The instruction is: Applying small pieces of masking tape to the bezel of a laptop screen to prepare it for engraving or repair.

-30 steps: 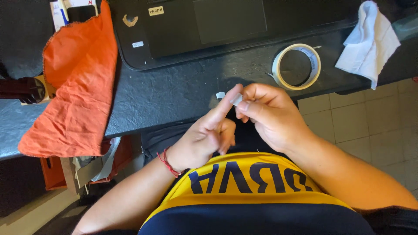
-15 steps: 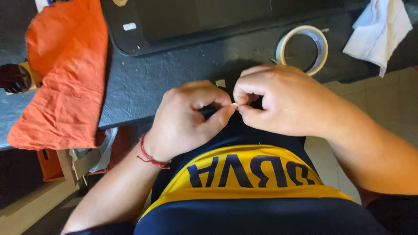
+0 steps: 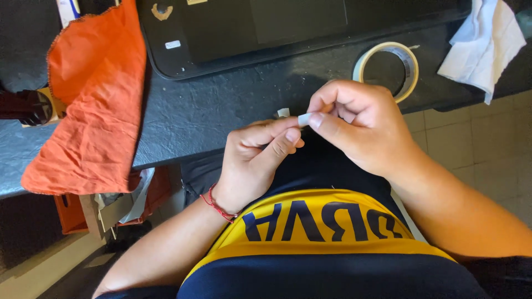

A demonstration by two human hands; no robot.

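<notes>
The dark counter spans twelve o'clock, an orange cloth at ten, a tape roll at one. At centre my right hand pinches a small white tape piece by its edge, and my left hand has its fingers curled just below it. The piece looks light, limp and sticky, best held at its corners. Half a second ago both hands met lower; now they sit higher and slightly apart.

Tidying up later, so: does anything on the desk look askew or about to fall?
Yes. The orange cloth droops crumpled over the desk's front edge, and the white cloth overhangs it too. The tape roll lies flat.
</notes>
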